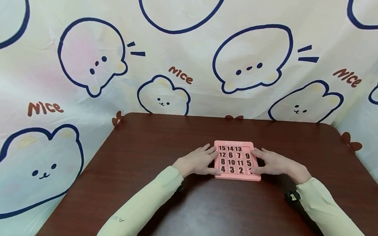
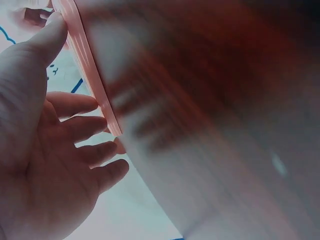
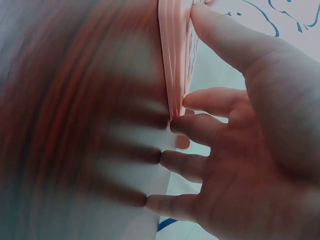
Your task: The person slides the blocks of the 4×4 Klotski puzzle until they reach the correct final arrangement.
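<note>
On the surface [image 1: 221, 215], between a spread left hand [image 1: 200, 160] and a spread right hand [image 1: 273, 163], touched at the sides, not gripped, see a pink sliding number puzzle [image 1: 234, 159], likely light, stiff and slick, best held by both edges.

From the head, the table [image 1: 225, 215] is viewed forward and down, at some remove, with the cloth [image 1: 203, 57] behind. From each wrist, the left hand [image 2: 57, 160] and the right hand [image 3: 242, 140] are viewed palm-side, low, close and tilted. The board [image 1: 235, 159] is shared by all three views.
</note>
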The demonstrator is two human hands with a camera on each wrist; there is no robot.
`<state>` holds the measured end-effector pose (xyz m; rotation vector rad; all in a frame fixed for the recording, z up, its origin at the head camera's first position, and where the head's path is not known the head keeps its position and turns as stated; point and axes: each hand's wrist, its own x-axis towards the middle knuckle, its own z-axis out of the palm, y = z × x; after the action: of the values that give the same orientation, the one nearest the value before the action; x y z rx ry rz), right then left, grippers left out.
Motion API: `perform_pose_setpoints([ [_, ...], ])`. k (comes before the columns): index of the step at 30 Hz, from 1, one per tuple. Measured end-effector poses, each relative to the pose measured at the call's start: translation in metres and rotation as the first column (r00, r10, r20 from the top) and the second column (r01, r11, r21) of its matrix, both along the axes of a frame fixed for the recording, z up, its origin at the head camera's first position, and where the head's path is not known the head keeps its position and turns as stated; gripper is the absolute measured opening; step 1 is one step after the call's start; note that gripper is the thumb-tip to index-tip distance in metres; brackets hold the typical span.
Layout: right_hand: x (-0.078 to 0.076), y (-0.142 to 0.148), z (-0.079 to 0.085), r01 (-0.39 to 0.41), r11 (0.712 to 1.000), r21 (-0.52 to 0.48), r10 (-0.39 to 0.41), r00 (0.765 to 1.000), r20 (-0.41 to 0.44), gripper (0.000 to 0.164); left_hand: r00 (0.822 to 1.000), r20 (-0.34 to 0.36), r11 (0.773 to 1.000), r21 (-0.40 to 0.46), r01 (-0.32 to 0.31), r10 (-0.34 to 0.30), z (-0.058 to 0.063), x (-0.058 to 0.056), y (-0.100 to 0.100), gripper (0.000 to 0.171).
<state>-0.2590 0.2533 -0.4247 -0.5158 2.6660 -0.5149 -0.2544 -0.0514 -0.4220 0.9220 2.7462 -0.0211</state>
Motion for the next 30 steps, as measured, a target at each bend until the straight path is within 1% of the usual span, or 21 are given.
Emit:
perform_pose_setpoints([
  [4, 0.004, -0.010, -0.001, -0.007, 1.000, -0.008, 0.007, 1.000, -0.003, 0.099, 1.000, -0.010, 1.000, -0.010, 0.015, -0.015, 0.002, 0.007, -0.009, 0.086],
  [8, 0.008, -0.020, -0.002, -0.014, 1.000, -0.018, 0.014, 1.000, -0.002, 0.098, 1.000, -0.014, 1.000, -0.014, 0.014, -0.014, 0.001, 0.011, -0.019, 0.086],
  [12, 0.012, -0.024, -0.002, -0.026, 0.999, -0.020, 0.026, 1.000, 0.004, 0.095, 1.000, -0.008, 1.000, 0.002, 0.011, -0.011, -0.001, 0.013, -0.025, 0.086],
  [15, 0.014, -0.024, -0.001, -0.035, 0.999, -0.023, 0.035, 0.999, 0.012, 0.095, 1.000, 0.005, 1.000, 0.029, 0.008, -0.008, 0.000, 0.015, -0.025, 0.086],
  [19, 0.014, -0.022, -0.002, -0.033, 0.999, -0.027, 0.033, 0.999, -0.002, 0.095, 0.999, 0.039, 0.997, 0.076, -0.018, 0.015, 0.002, 0.017, -0.020, 0.086],
  [24, 0.015, -0.019, -0.004, -0.037, 0.999, -0.023, 0.037, 0.999, -0.009, 0.099, 0.992, 0.095, 0.991, 0.105, -0.087, 0.077, 0.004, 0.018, -0.018, 0.087],
  [27, 0.013, -0.014, -0.005, -0.029, 0.998, -0.057, 0.029, 1.000, 0.000, 0.099, 0.988, 0.122, 0.987, 0.112, -0.112, 0.098, 0.005, 0.018, -0.018, 0.087],
  [30, 0.010, -0.009, -0.005, -0.024, 0.996, -0.091, 0.023, 1.000, -0.017, 0.095, 0.986, 0.126, 0.986, 0.118, -0.120, 0.105, 0.005, 0.017, -0.017, 0.085],
])
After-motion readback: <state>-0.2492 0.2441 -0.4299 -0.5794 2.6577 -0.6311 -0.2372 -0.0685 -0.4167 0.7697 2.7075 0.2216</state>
